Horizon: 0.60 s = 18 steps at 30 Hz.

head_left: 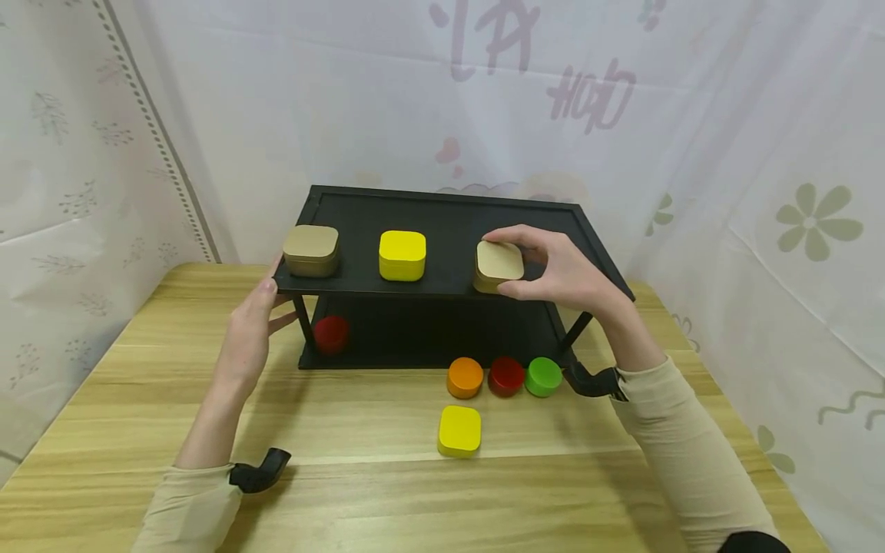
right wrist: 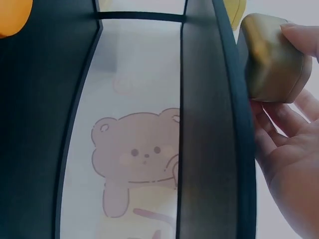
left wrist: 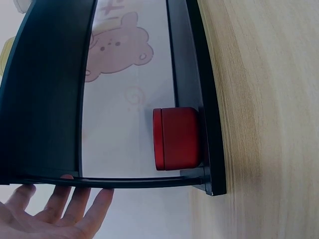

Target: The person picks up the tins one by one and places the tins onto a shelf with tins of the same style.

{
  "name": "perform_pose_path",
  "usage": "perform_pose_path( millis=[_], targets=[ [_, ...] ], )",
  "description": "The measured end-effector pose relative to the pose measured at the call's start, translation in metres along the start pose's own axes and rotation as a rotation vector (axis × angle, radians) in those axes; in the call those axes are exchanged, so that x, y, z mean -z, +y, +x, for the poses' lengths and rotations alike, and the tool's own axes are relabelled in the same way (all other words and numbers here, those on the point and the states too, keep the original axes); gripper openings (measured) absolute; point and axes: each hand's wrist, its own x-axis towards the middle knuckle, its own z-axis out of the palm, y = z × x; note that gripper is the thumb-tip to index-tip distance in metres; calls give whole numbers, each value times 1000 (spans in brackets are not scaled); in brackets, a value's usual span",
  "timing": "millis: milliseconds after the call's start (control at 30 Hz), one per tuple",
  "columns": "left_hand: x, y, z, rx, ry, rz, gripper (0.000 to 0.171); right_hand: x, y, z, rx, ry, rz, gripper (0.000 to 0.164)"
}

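A two-tier black shelf (head_left: 442, 265) stands on the wooden table. My right hand (head_left: 556, 265) grips a gold square tin (head_left: 499, 263) at the right part of the top tier, thumb at its front and fingers behind; the right wrist view shows the tin (right wrist: 276, 59) against the shelf's edge. At the top tier's left front corner, my left hand (head_left: 249, 334) holds the shelf, its fingertips at the side edge in the left wrist view. Beside it sits another gold tin (head_left: 311, 252). A yellow square tin (head_left: 402, 256) stands between the two gold ones.
On the lower tier at left is a red round tin (left wrist: 179, 139). Before the shelf stand an orange tin (head_left: 465, 378), a dark red tin (head_left: 506, 376) and a green tin (head_left: 543, 376). A second yellow square tin (head_left: 459, 432) lies nearer. Behind hangs a printed white cloth (head_left: 387, 100).
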Motion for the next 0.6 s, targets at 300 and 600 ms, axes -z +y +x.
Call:
perform_pose_path(
  millis=[300, 600],
  targets=[
    [0, 2, -1, -10, 5, -11, 50, 3, 5, 9, -25, -38, 28, 61],
    [0, 0, 0, 1, 9, -7, 49, 5, 9, 20, -75, -86, 5, 61]
  ],
)
